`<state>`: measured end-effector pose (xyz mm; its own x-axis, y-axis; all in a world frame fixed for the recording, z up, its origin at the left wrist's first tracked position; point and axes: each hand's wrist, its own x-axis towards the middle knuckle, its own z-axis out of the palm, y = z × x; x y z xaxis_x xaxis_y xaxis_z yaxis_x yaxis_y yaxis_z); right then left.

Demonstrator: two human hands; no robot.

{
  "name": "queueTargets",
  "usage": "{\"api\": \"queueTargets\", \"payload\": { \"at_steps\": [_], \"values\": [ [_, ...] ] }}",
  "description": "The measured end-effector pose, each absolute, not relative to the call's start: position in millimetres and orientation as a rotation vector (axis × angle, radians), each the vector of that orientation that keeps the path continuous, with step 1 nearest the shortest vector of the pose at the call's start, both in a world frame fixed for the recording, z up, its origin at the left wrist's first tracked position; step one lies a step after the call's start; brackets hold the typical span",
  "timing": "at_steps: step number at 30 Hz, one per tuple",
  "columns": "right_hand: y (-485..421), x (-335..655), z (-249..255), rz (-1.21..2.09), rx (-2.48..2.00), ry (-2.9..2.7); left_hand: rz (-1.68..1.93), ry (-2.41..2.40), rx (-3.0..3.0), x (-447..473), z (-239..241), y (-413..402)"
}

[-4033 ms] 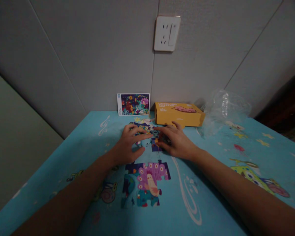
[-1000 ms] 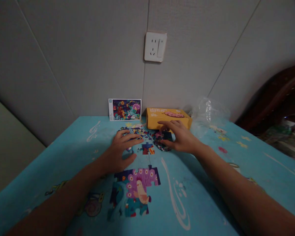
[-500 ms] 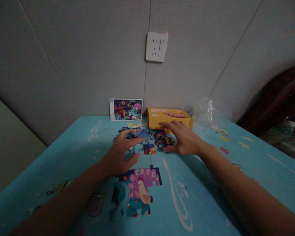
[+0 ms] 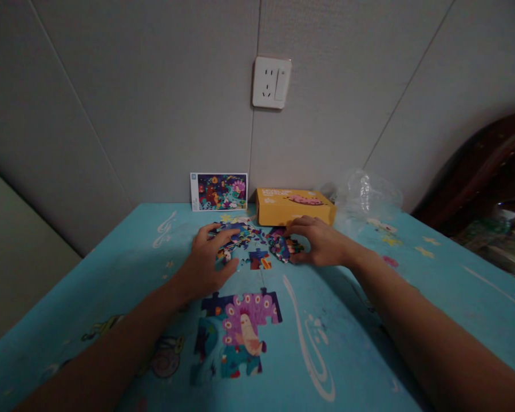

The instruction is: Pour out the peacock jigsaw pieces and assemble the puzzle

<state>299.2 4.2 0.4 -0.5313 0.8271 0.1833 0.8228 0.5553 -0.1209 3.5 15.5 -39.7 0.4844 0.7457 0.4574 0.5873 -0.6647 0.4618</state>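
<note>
My left hand (image 4: 208, 263) rests at the left side of a heap of loose jigsaw pieces (image 4: 242, 234), fingers spread and thumb apart. My right hand (image 4: 320, 241) curves around the right side of a second small pile of pieces (image 4: 282, 246), thumb and fingers apart. Neither hand visibly grips a piece. Between the hands lies a small joined bit of puzzle (image 4: 260, 260), brown and orange. Nearer to me sits a larger joined section (image 4: 244, 326) with a pink bird and purple feathers. Dark teal pieces (image 4: 205, 337) adjoin its left side.
A picture card (image 4: 222, 192) of the puzzle leans on the wall. Beside it stands a yellow puzzle box (image 4: 294, 207), just behind my right hand. A clear plastic bag (image 4: 364, 194) lies right of the box. Blue patterned cloth (image 4: 146, 274) covers the table.
My left hand has drawn slightly left, showing more of the heap. The fingers of my right hand have come down and curled closer around the right pile.
</note>
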Motion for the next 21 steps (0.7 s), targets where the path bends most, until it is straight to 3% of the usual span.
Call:
{"api": "queueTargets", "payload": {
  "at_steps": [9, 21],
  "values": [
    [3.8, 296.7, 1.0, 0.078, -1.367, -2.527, 0.943, 1.152, 2.494, 2.1, -39.8, 15.4],
    [1.1, 290.8, -5.6, 0.197, -1.378, -2.398, 1.211, 1.112, 2.349, 1.9, -37.1, 21.7]
  ]
}}
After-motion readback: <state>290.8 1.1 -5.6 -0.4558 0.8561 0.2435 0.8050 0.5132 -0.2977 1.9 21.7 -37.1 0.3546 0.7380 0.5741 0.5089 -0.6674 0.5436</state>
